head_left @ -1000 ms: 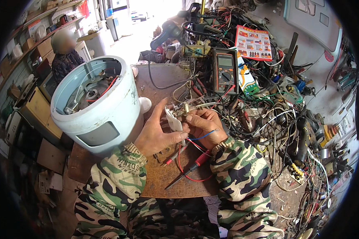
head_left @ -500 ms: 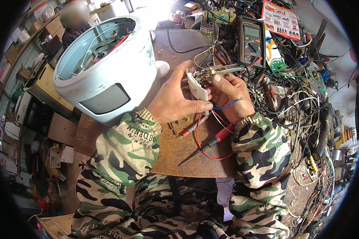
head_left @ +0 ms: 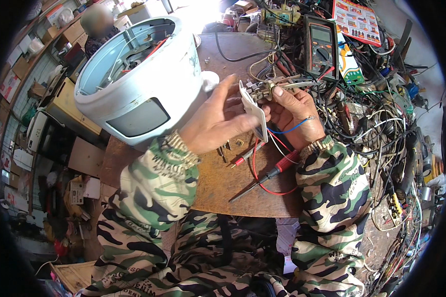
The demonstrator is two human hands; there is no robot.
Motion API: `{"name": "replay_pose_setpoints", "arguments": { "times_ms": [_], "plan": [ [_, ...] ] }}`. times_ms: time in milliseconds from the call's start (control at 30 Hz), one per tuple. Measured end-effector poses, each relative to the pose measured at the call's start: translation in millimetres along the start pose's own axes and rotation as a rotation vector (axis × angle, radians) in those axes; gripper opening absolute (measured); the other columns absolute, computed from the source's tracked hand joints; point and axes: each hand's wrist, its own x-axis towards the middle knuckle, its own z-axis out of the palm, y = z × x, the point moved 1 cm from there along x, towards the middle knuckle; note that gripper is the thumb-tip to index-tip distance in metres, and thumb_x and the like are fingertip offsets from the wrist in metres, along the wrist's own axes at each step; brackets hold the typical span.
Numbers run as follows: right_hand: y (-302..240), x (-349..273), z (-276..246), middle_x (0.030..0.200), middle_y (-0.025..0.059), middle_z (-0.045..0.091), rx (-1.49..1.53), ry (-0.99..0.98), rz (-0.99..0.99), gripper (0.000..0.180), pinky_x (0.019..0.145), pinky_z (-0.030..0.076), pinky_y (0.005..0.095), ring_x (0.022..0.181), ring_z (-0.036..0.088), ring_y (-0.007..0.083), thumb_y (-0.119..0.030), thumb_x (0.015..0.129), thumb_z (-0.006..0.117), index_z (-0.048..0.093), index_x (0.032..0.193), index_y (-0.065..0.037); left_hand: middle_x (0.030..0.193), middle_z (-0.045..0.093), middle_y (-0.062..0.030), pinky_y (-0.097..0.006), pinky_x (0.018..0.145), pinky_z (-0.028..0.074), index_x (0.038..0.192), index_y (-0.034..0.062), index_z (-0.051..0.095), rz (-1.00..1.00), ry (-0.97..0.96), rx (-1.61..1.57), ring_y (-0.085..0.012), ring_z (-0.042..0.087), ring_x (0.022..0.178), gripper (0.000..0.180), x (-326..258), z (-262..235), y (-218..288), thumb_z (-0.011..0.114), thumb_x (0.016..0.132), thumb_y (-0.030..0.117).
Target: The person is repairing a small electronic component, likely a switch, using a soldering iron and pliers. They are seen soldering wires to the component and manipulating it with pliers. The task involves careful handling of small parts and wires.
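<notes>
A white plastic panel [head_left: 250,104] with a metal switch-like mechanism [head_left: 265,92] on its back is up over the wooden table. My right hand [head_left: 296,109] pinches the mechanism between thumb and fingers. A blue wire [head_left: 288,130] runs across that palm. My left hand [head_left: 210,121] is at the panel's left side, fingers stretched out, its blurred thumb across the panel's face; whether it touches is unclear. Below lie a red-handled screwdriver [head_left: 284,164] and a red test probe [head_left: 244,157], with red and white wires by them.
At left on the table [head_left: 228,205] stands a big pale-blue and white round housing [head_left: 181,84] with a dark window. A multimeter [head_left: 321,47] lies at the far right, beside a heap of cables [head_left: 371,123]. A person [head_left: 98,29] is at the far left.
My left hand has loosened its hold on the panel, its thumb moving up off the lower end. My right hand keeps hold of the mechanism. The whole view has shifted slightly.
</notes>
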Motion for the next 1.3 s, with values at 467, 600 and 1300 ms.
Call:
{"name": "replay_pose_setpoints", "arguments": {
  "times_ms": [467,600,1300],
  "plan": [
    [0.2,5.5,-13.1,0.088,0.0123,0.069,-0.087,0.015,0.047,0.023,0.065,0.056,0.0309,0.071,0.067,0.0174,-0.021,0.094,0.068,0.064,0.098,0.001,0.115,0.054,-0.0164,-0.036,0.087,0.049,0.128,-0.0006,0.057,0.009,-0.217,0.720,-0.0310,0.059,0.100,0.049,-48.7,-23.3,-0.1,0.058,0.080,-0.006],
    [-2.2,5.2,-12.2,0.090,0.0131,0.069,-0.079,0.023,0.050,0.023,0.065,0.057,0.0313,0.071,0.067,0.0177,-0.022,0.095,0.066,0.064,0.098,0.001,0.117,0.053,-0.0171,-0.040,0.091,0.049,0.124,0.0001,0.060,0.065,-0.276,0.781,-0.0337,0.057,0.107,0.048,-46.3,-22.5,0.2,0.061,0.076,-0.003],
    [-22.2,5.1,-35.1,0.084,0.0117,0.070,-0.253,0.213,0.125,0.029,0.050,0.050,0.0296,0.064,0.067,0.0190,-0.028,0.096,0.063,0.064,0.102,0.000,0.088,0.056,-0.0093,-0.031,0.061,0.049,0.108,-0.0013,0.063,-0.049,-0.197,0.645,-0.0173,0.057,0.067,0.035,-45.8,-24.5,-1.6,0.067,0.074,-0.003]
  ]
}}
